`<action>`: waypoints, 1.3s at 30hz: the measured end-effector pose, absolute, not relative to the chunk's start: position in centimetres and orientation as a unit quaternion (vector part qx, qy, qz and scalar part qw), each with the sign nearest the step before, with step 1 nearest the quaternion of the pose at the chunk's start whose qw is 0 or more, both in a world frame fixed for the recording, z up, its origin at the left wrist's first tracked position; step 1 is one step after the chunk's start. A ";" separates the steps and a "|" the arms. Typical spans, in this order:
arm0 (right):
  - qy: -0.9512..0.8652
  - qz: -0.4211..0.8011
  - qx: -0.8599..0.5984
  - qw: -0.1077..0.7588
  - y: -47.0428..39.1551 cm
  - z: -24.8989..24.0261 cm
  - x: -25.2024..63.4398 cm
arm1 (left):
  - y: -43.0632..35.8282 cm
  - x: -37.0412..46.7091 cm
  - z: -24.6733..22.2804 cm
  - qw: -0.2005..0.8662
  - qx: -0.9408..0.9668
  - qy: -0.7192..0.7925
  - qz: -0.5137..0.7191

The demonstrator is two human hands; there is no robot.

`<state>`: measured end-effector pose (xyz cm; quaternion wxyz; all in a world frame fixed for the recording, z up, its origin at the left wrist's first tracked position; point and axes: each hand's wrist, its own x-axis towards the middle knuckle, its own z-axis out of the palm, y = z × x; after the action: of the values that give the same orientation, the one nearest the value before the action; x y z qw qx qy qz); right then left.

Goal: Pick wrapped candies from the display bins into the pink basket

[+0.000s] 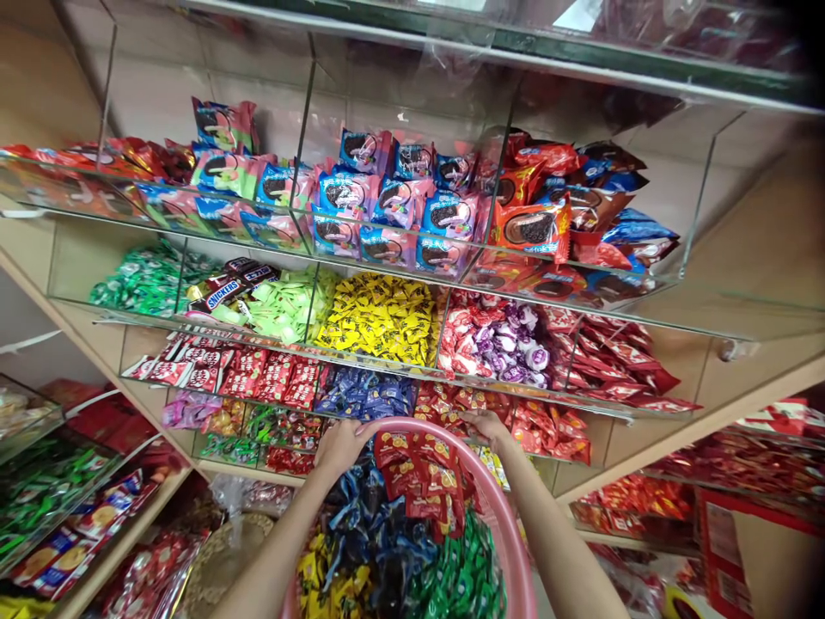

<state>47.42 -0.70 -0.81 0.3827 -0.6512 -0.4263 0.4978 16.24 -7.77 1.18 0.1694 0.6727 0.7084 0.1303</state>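
While the left hand [343,445] grips the rim of the pink basket [521,576] before tiered glass shelves [644,76], the right hand [488,426] is at red-wrapped sweets [444,400], its grasp impossible to tell; wooden panels [773,223] flank the shelves.

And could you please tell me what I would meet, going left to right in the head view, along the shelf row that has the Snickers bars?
Green-wrapped sweets, Snickers bars, pale green packets, yellow packets, purple-and-white sweets, red packets.

Both forearms [284,533] stretch forward, left hand [345,445] curled, right hand [488,426] angled inward.
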 end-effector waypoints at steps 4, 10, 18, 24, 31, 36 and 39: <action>-0.410 0.526 -0.638 0.384 -1.2 -0.1 47.1 | -7.7 16.2 1.3 0.167 0.676 0.705 0.135; -0.434 0.487 -0.596 0.468 -3.6 2.8 46.2 | -7.5 16.1 1.4 0.168 0.682 0.699 0.132; -0.453 0.544 -0.530 0.467 -12.0 6.8 42.7 | -7.1 15.9 1.3 0.173 0.689 0.691 0.137; -0.438 0.609 -0.509 0.423 -14.4 4.9 37.9 | -6.9 15.7 1.0 0.174 0.691 0.689 0.133; -0.450 0.572 -0.569 0.383 -13.3 3.8 35.6 | -7.1 15.8 1.6 0.180 0.690 0.690 0.127; -0.557 0.416 -0.628 0.350 -13.5 2.9 35.5 | -7.1 15.8 1.9 0.184 0.686 0.694 0.120; -0.606 0.293 -0.637 0.377 -13.0 3.8 36.4 | -7.1 15.8 2.0 0.189 0.687 0.691 0.119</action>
<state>36.41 -12.96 3.84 0.3770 -0.6368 -0.6056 0.2926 15.76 -7.12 2.05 0.1888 0.6875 0.6911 0.1191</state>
